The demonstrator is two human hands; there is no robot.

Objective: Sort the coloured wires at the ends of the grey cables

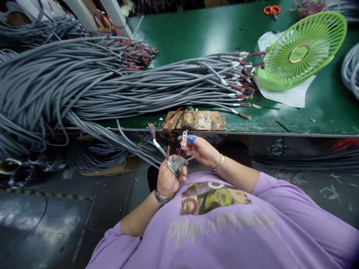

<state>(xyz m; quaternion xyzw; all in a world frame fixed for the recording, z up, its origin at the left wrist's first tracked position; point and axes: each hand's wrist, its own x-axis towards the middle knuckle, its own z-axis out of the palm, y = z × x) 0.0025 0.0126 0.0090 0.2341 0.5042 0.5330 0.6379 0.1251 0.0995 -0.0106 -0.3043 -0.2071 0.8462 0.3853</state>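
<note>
The ends of the grey cable bundle [84, 82] are cut off by the left edge. A second grey coil [352, 69] is cropped at the right edge. The small pink part [184, 139] at the right hand [202, 151] is too small to be identified. The left hand's [166, 181] fingers [183, 172] are partly hidden by the held cable end [176, 162].

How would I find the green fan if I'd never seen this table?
Start at the green table and look to its far right end. Past the pile of grey cables, the fan lies tilted on white paper. It alone is round and lime green, with a gold centre.
</note>
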